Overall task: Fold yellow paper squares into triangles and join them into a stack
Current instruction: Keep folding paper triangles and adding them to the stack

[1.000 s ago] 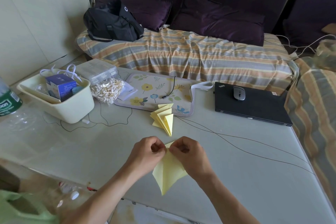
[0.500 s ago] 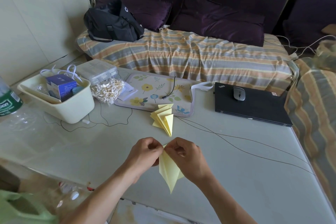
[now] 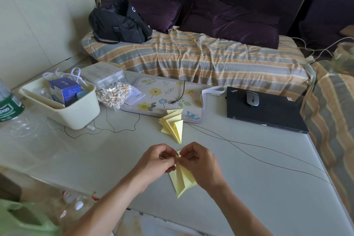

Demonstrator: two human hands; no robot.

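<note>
Yellow paper (image 3: 182, 180) folded to a point, lower centre of frame | left hand (image 3: 156, 165) and right hand (image 3: 199, 165) pinch its top | folded stack (image 3: 173, 124) on table (image 3: 249, 188), centre

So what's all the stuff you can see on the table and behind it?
folded paper: one, yellow, held over the table's near edge
paper stack: one, yellow, mid-table
table: one, pale grey
tub: one, cream, left
blue box: one, in the tub
cotton swabs: one bag, beside the tub
mat: one, floral
laptop: one, black, closed, right
mouse: one, grey, on the laptop
bag: one, black, on the sofa
left hand: pinches the paper
right hand: pinches the paper
</note>
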